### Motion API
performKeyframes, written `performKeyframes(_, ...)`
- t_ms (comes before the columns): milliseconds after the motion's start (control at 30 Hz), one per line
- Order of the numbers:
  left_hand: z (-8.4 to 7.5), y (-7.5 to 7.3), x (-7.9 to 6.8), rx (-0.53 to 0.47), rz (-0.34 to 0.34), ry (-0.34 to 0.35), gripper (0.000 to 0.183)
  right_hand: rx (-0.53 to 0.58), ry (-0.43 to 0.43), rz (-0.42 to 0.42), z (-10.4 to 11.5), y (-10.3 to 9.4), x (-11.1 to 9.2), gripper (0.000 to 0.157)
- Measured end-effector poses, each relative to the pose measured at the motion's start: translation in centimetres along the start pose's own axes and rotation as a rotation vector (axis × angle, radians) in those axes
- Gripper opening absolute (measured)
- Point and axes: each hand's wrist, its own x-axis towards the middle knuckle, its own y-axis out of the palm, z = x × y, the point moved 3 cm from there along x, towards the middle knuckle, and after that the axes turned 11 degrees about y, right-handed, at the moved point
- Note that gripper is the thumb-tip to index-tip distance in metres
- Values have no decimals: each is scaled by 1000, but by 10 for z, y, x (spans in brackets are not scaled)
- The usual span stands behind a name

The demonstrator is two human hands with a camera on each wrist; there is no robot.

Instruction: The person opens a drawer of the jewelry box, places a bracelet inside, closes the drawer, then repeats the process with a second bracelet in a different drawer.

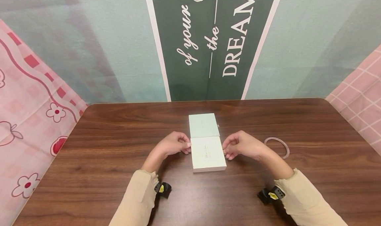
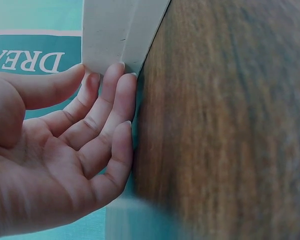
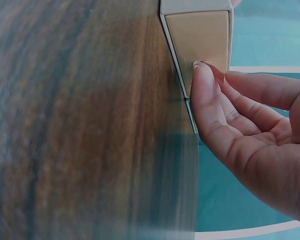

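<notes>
A white flat box (image 1: pixel 207 156) with faint gold lettering lies on the table. Its right end shows a beige drawer front (image 3: pixel 197 40) in the right wrist view. My left hand (image 1: pixel 175 143) holds the box's left side, thumb at the top edge and fingertips against the side wall. On the opposite side, my right hand (image 1: pixel 245 145) pinches a small pull tab (image 3: pixel 213 71) at the drawer front, mostly hidden by thumb and finger. A second white box (image 1: pixel 203 125) touches the far edge of the first, with a small tab on its right side.
A pale pink bangle (image 1: pixel 287 149) lies on the brown wooden table (image 1: pixel 119 126), right of the boxes and beside my right forearm. Printed cloths hang behind and at both sides. Black straps with small devices sit at both wrists.
</notes>
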Motion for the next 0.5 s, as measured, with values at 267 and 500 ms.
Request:
performKeyframes(267, -1, 0, 1, 7, 3, -6, 7, -4, -13, 12, 1, -3, -1, 14)
performKeyframes(500, -2, -1, 2, 19, 6, -12, 7, 19, -24, 26, 0, -6, -2, 16)
